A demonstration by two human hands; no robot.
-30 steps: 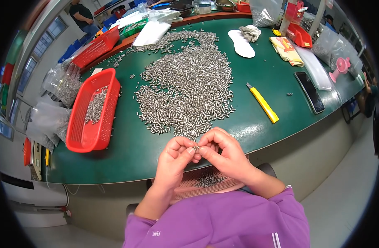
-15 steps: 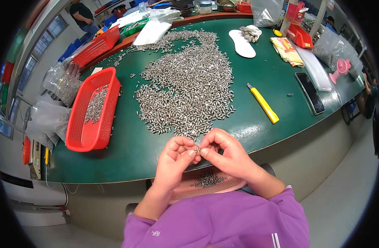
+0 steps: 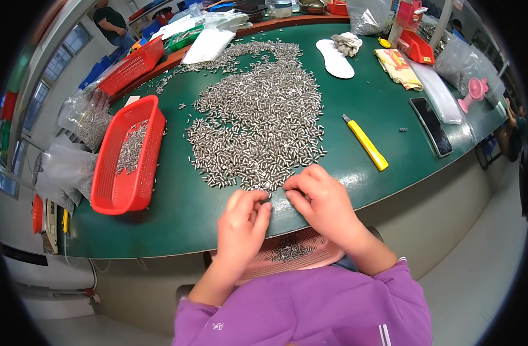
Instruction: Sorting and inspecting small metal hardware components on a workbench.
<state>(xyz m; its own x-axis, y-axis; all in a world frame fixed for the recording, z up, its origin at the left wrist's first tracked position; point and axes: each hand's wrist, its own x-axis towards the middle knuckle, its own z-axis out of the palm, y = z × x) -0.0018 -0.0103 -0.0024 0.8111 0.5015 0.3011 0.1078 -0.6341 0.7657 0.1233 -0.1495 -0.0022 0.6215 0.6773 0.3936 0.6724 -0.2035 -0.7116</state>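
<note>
A large pile of small silvery metal pins [image 3: 264, 115] covers the middle of the green table. At its near edge, my left hand [image 3: 241, 222] is closed in a pinch, its fingertips by the nearest pins. Just to the right, my right hand [image 3: 324, 202] curls thumb and forefinger toward the same edge of the pile. The hands are apart, with a narrow strip of table between them. Whatever either pinch holds is too small or hidden to make out. Below, on my lap, a pink mesh basket [image 3: 327, 249] holds a small heap of similar pins.
A red plastic basket [image 3: 95, 193] with pins stands at left, beside plastic bags [image 3: 62, 167] of parts. To the right lie a yellow utility knife [image 3: 365, 142], a white insole [image 3: 335, 59], a glove [image 3: 347, 44] and a phone [image 3: 430, 128]. A person [image 3: 109, 23] stands far left.
My hands were together, fingertips meeting around a small metal piece over the table edge. They have since parted and moved forward to the pile, the right one farther up and right.
</note>
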